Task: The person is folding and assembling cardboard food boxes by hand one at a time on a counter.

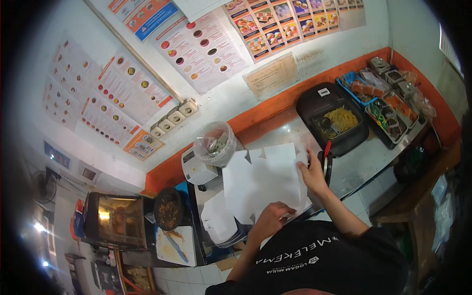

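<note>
Black shirt sits below the left hand, grip unclear, at white cardboard the right hand pinches

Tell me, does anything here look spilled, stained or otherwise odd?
Two spots, perhaps. The white cutting board has reddish-brown smears near its top edge, possibly from food. Also, a dark speckled patch marks the wall just right of the tan paper, unlike the paler wall around it.

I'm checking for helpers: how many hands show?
2: left hand at the near edge of the white carton blank, right hand at its right edge. No others visible.
</note>
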